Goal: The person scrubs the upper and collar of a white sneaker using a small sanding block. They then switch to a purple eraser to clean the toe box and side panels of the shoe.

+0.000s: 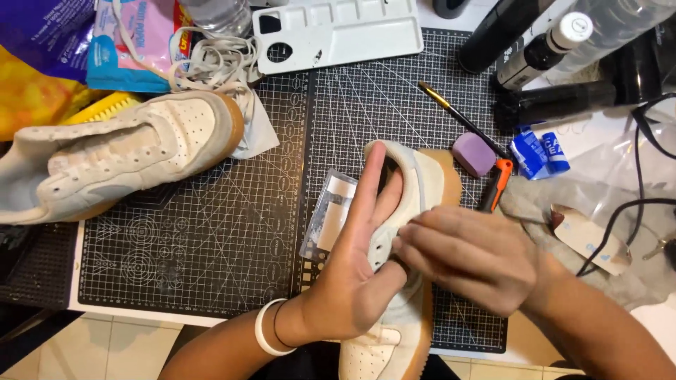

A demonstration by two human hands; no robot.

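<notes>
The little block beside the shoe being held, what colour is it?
The block is purple, seen in the head view.

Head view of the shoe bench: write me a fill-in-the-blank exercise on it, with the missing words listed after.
1. Both hands, left hand and right hand, work on a pale ____ with a tan sole.
2. A second shoe lies on the cutting mat, to the ____ of the hands.
3. The small block beside the paintbrush is ____ in colour.
4. The empty paint palette at the top is ____.

Missing words: shoe; left; purple; white
</notes>
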